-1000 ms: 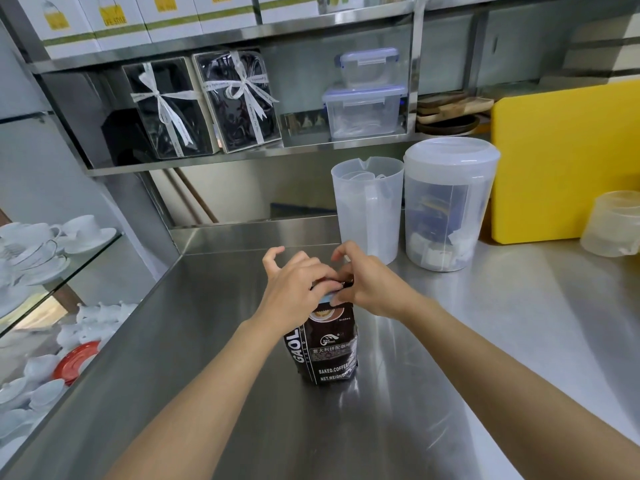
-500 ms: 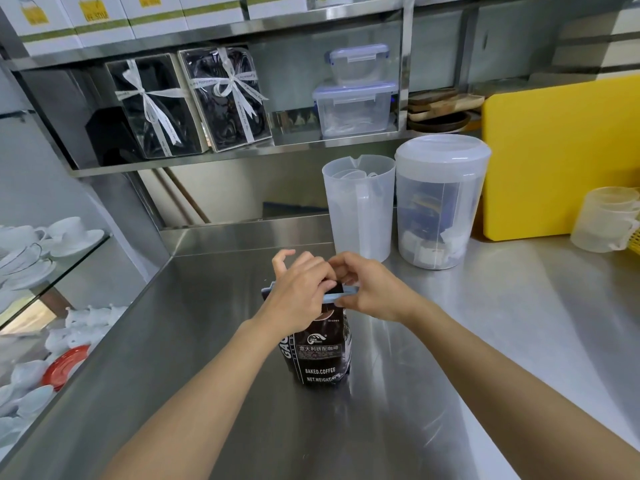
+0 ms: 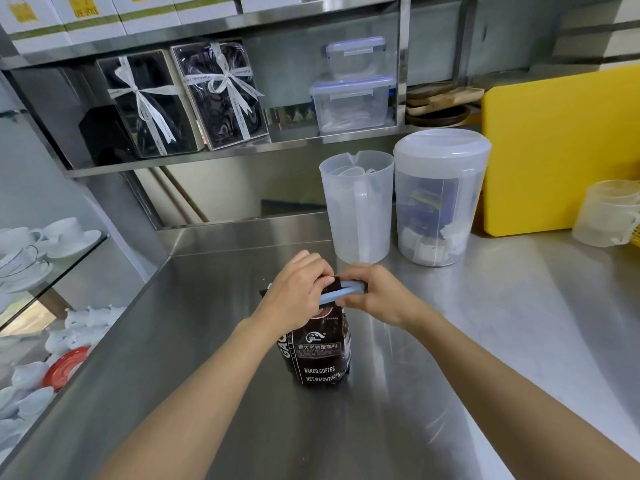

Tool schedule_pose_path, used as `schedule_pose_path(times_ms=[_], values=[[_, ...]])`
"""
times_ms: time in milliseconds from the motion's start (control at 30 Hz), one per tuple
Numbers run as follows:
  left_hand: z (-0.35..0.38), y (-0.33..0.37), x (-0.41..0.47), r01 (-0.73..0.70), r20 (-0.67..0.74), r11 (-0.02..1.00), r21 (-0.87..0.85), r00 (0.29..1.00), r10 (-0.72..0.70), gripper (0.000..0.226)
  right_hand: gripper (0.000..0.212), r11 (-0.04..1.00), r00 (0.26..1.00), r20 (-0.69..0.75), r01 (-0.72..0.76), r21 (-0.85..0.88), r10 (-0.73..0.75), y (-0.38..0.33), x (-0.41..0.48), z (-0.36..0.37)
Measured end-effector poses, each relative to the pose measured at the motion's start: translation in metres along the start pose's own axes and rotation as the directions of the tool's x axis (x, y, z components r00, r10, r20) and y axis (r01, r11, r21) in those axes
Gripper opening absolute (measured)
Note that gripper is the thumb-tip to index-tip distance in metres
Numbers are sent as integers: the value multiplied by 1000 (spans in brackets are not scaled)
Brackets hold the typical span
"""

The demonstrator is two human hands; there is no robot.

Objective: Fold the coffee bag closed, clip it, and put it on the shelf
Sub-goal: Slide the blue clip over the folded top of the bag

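A dark brown coffee bag (image 3: pixel 318 355) stands upright on the steel counter (image 3: pixel 450 341), its top folded over. A light blue bar clip (image 3: pixel 343 292) lies across the folded top. My left hand (image 3: pixel 298 292) grips the bag's folded top and the clip's left part. My right hand (image 3: pixel 377 292) pinches the clip's right end. The clip's left end is hidden under my left fingers. The steel shelf (image 3: pixel 242 152) runs along the wall behind the counter.
On the shelf stand two ribbon-tied boxes (image 3: pixel 183 98) and stacked clear tubs (image 3: pixel 351 98). A clear jug (image 3: pixel 356 206) and a lidded canister (image 3: pixel 440 195) stand just behind the bag. A yellow board (image 3: pixel 561 150) leans at right. White cups (image 3: pixel 45 244) fill glass shelves at left.
My hands have spread apart along the bag top, and the blue clip now shows stretched across the fold. The view has tilted slightly.
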State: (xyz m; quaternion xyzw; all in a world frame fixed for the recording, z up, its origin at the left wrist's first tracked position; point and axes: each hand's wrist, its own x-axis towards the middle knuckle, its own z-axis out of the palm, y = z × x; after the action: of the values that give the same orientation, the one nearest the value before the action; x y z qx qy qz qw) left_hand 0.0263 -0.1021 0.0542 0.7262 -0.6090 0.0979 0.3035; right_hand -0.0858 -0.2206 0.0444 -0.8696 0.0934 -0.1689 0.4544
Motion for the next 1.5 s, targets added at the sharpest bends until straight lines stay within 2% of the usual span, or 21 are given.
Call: schedule_pose_path(times_ms=[100, 267, 333, 467, 633, 733, 800, 867, 933, 1000, 1067, 1200, 1400, 1500], values=[[1, 0, 0, -21, -35, 999, 40, 999, 22, 17, 21, 992, 997, -73, -18, 125, 27, 4, 2, 5], [1, 1, 2, -15, -76, 997, 75, 997, 21, 10, 9, 978, 998, -61, -14, 209, 27, 1, 8, 12], [1, 3, 2, -5, -91, 996, 84, 996, 13, 11, 15, 969, 996, -83, -12, 247, 34, 0, 8, 16], [4, 4, 2, -15, -100, 996, 84, 995, 23, 14, 11, 993, 990, -143, 32, 117, -15, 5, 10, 21], [5, 6, 4, -20, -80, 994, 106, 996, 29, 12, 15, 980, 973, -229, 27, 195, 19, 7, 10, 24], [0, 6, 2, 0, -51, 992, 123, 999, 6, 11, 11, 974, 972, -232, 29, 223, 24, 7, 9, 25], [-8, 2, -6, 3, -60, 988, 155, 998, 6, 20, 11, 978, 973, -231, 40, 204, 8, 7, 10, 24], [-20, -7, -20, 96, -140, 988, 121, 987, -79, 40, 18, 979, 971, -236, 15, 203, 34, 9, 11, 22], [-35, -21, -35, 255, -188, 967, 19, 951, -247, 53, 28, 977, 968, -241, -18, 212, 70, 10, 12, 18], [-44, -31, -47, 379, -134, 925, -25, 916, -378, 53, 27, 981, 970, -236, -21, 190, 67, 10, 14, 16], [-44, -36, -54, 452, -80, 891, -46, 887, -455, 41, 14, 988, 974, -224, -1, 152, 36, 8, 15, 17], [-41, -39, -57, 487, -118, 866, -116, 859, -499, 21, 17, 994, 980, -198, 29, 103, -8, 3, 14, 16], [-41, -39, -54, 533, -123, 828, -176, 822, -556, 22, 23, 999, 995, -93, 37, 21, -35, -2, 13, 7], [-41, -42, -55, 557, -118, 812, -173, 807, -578, 21, 20, 998, 989, -136, 57, 14, -54, -4, 14, 0]])
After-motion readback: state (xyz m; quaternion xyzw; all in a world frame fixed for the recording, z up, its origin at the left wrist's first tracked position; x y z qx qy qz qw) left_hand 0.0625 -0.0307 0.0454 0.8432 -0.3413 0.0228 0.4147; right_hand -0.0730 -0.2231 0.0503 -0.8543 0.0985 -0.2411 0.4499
